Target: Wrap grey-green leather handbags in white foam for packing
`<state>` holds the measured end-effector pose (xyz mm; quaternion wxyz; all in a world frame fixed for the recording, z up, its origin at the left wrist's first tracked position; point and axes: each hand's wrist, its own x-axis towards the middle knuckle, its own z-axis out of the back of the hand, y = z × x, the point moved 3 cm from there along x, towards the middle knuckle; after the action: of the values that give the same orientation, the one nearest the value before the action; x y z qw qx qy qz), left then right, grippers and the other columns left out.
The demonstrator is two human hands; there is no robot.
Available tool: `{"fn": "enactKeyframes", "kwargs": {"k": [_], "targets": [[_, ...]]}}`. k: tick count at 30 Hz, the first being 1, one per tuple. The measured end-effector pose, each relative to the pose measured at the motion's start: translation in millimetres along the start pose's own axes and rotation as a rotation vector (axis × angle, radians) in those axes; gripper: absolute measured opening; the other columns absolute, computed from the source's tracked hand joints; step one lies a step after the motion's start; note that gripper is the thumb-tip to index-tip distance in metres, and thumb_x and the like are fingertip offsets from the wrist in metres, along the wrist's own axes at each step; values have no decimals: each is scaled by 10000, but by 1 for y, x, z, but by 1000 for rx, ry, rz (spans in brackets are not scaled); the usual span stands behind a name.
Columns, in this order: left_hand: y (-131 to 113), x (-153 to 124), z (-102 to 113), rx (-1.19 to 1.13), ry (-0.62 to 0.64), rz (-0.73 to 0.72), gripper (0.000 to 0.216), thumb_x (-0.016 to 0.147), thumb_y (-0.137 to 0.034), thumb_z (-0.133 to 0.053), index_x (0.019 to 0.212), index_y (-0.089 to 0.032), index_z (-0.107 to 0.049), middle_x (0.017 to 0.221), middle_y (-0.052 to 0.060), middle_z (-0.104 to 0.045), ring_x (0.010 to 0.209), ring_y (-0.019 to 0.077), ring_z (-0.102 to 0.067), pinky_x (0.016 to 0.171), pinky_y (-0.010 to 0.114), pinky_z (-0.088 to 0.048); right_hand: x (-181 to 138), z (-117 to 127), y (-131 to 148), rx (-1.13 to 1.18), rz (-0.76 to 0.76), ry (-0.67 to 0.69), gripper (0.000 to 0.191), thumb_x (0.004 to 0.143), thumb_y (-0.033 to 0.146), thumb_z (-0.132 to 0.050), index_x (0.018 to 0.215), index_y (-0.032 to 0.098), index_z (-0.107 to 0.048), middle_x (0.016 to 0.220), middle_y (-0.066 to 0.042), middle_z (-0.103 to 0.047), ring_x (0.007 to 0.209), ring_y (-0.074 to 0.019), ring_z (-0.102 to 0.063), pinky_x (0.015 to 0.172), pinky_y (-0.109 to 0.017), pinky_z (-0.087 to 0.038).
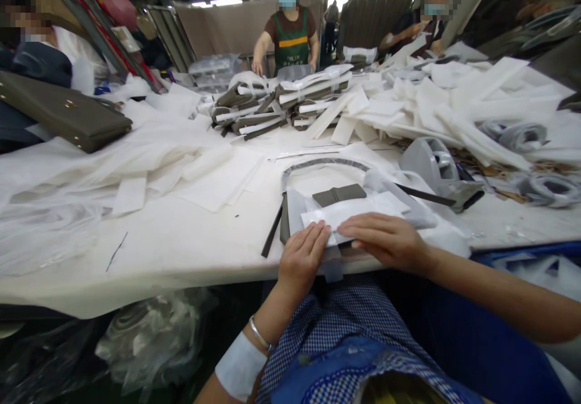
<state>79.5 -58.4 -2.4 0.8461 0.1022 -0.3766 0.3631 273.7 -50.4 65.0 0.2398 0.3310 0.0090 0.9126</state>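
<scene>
A grey bag (pixel 338 195) with a curved handle (pixel 318 164) lies at the near table edge, half covered by white wrapping paper (pixel 354 210). My left hand (pixel 302 256) rests on the paper's near left corner, fingers bent and pressed down on it. My right hand (pixel 385 239) lies flat across the paper's near edge, fingers stretched leftwards, almost meeting the left hand. A dark strap (pixel 272 233) sticks out to the left of the bag.
A white-covered table (pixel 181 241) carries loose white sheets (pixel 149 162), a pile of wrapped grey pieces (pixel 272 104) at the back, white strips (pixel 454 101) at the right and a grey handbag (pixel 63 114) at the left. Other people stand across the table. Plastic bags (pixel 154 337) lie below.
</scene>
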Motion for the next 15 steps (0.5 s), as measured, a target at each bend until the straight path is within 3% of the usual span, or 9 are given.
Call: {"fn": "enactKeyframes", "kwargs": {"k": [5,7,11,15], "targets": [[1,-1,-1,-24,24,21,445,948,-159,-554,1391,-159,-515,1377,98,-607,1287,228,-556,1035,378,-492,-67,-35,20,-171,173,202,471,966,103,-498,1417,239,-498,1339,-35,-640,1324,-146,-507,1178,-431,-341],[1,-1,0,-27,28,28,455,946,-167,-564,1398,-165,-510,1388,92,-598,1293,230,-551,1041,380,-485,-76,-52,18,-241,178,187,466,957,89,-496,1394,247,-526,1361,-23,-624,1348,-142,-475,1191,-423,-308],[0,0,0,-27,32,28,472,945,-216,-585,1408,-173,-502,1385,97,-599,1281,236,-562,1045,390,-483,-72,-72,11,-312,180,74,387,936,111,-564,1290,258,-616,1283,-7,-676,1237,-153,-559,1111,-381,-407],[0,1,0,-29,39,27,484,950,-233,-574,1423,-177,-485,1387,100,-599,1291,233,-552,1047,391,-484,-59,-73,10,-249,150,-42,245,917,143,-620,1130,241,-690,1129,-11,-742,1044,-152,-649,980,-367,-501]]}}
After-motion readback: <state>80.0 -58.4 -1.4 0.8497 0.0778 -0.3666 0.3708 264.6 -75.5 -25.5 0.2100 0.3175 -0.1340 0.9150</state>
